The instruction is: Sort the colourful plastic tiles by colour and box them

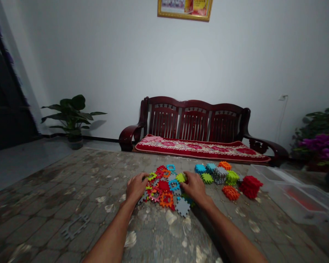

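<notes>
Pinching a lime-green pc. (pixel 181 178) btwn thumb and fingertips, our R hand (pixel 194 185) is at the right edge of a jumbled pile of notched pcs. (pixel 163 186) in red, orange, blue, gray and lime. Our L hand (pixel 137 187) is at the pile's left edge, fingertips curled by another lime pc. (pixel 152 176); we can't tell if they're closed on it. The pile lies flat btwn our hands, mid-table, w/ a solid gray pc. (pixel 182 207) at its near right corner.

Just beyond our R hand we have sorted stacks, incl. blue (pixel 200 169), gray (pixel 219 175), orange (pixel 230 193) and a tall red one (pixel 250 187). Farther R are clear plastic boxes (pixel 298 210), w/ something red showing in one. Near L, apart from the rest, a gray frame-like pc. (pixel 76 226) lies on our patterned tablecloth (pixel 153 243).

Across the table we face a dark wood bench (pixel 196 120) w/ a red floral cover (pixel 194 147), a potted plant (pixel 74 115) to its L, purple flowers (pixel 323 144) to its R, and a gold-framed pic. (pixel 184 15) on the wall above.
</notes>
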### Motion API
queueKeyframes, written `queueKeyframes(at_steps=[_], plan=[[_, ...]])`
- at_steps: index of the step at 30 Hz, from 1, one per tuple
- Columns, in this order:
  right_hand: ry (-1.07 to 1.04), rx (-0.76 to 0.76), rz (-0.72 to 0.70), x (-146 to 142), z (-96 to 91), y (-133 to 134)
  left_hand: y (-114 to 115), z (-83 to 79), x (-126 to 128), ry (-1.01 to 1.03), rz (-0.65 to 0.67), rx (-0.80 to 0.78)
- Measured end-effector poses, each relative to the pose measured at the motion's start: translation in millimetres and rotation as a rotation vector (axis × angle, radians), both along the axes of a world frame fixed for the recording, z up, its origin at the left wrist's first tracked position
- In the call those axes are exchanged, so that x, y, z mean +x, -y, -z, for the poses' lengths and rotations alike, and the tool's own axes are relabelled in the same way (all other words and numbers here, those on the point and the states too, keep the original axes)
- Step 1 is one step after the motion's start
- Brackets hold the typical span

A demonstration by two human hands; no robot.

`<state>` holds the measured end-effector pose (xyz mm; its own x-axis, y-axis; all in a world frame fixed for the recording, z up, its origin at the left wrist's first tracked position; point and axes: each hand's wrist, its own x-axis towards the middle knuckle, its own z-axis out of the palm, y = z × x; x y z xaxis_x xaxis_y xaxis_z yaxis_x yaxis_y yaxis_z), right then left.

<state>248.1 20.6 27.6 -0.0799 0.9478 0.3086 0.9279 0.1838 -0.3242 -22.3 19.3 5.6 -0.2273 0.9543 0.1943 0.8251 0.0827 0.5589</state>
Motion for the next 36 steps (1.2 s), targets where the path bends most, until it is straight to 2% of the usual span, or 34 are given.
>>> queueKeyframes(at_steps=[5,8,11,14,17,20,24,29,36], plan=[[-0.052,0.033,0.009,5,-4.1,6,-2,1.3,-2,-0.001,0.012,-0.015],[-0.129,0.096,0.043,22,-13.4,8,-4,3.2,-3,-0.004,0.017,-0.014],[-0.151,0.199,0.138,60,-28.3,8,-6,5.7,-4,-0.001,0.019,-0.011],[-0.096,0.25,0.348,115,-45.8,7,-8,7.4,-5,-0.007,0.001,-0.012],[0.012,0.224,0.537,169,-58.7,7,-9,7.7,-6,-0.016,0.003,-0.012],[0.11,0.138,0.602,203,-62.2,5,-10,7.8,-8,-0.03,0.011,-0.021],[0.186,0.053,0.585,211,-56.7,1,-11,8.8,-9,-0.052,0.019,-0.026],[0.251,0.033,0.546,206,-48.6,-2,-12,11.5,-10,-0.066,0.037,-0.029],[0.291,-0.009,0.547,207,-47.2,-4,-14,15.6,-13,-0.086,0.04,-0.018]])
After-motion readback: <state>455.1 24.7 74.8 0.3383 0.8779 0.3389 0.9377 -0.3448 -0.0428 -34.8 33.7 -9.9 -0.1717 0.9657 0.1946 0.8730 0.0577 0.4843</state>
